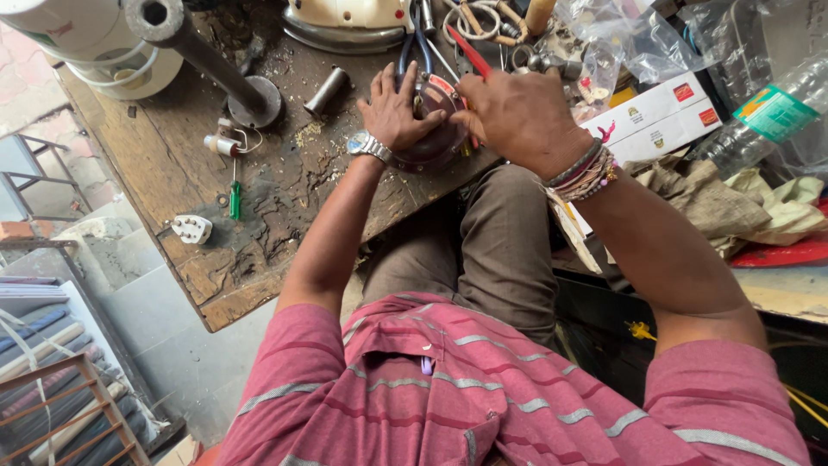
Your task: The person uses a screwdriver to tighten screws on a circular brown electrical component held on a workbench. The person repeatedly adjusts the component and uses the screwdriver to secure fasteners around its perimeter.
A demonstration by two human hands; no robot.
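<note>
Green-handled screwdriver (235, 200), white plug (191, 229), metal pipe stand (216, 65), two flat white boxes (660, 119), blue-handled pliers (412, 43)

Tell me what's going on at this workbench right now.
A person seated at a worn wooden workbench presses the left hand flat on a round appliance part at the bench edge. The right hand holds a red-handled tool against it. A green screwdriver and a white plug lie nearby.

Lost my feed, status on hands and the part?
Left hand flat on round appliance part. Right hand holds red-handled tool against it. Blue-handled pliers close behind.
</note>
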